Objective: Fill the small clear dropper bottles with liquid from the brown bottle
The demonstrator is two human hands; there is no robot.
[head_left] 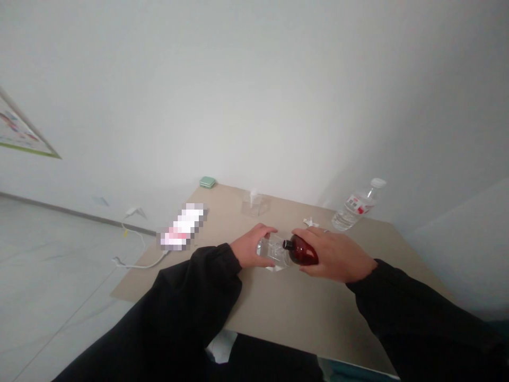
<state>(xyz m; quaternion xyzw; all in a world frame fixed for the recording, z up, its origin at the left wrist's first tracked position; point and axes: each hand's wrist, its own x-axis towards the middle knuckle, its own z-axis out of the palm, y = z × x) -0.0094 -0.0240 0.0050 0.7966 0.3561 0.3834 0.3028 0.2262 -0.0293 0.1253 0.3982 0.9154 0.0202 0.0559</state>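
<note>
Around a clear, see-through container (274,253) on the table, my left hand (251,247) curls its thumb and fingers from the left side. A dark red-brown bottle (304,251) with a narrow black neck is gripped in my right hand (338,255). That bottle is tipped to the left, its neck over the right part of the clear container. Whether any liquid runs from it I cannot tell. A small white piece (310,222) lies just behind my right hand.
The beige table (278,313) meets a white wall. A labelled water bottle (358,206) stands at the back right, and a clear box (252,204) with a white upright part at the back middle. A green case (207,182) and a phone (183,227) with a white cable (143,265) are left.
</note>
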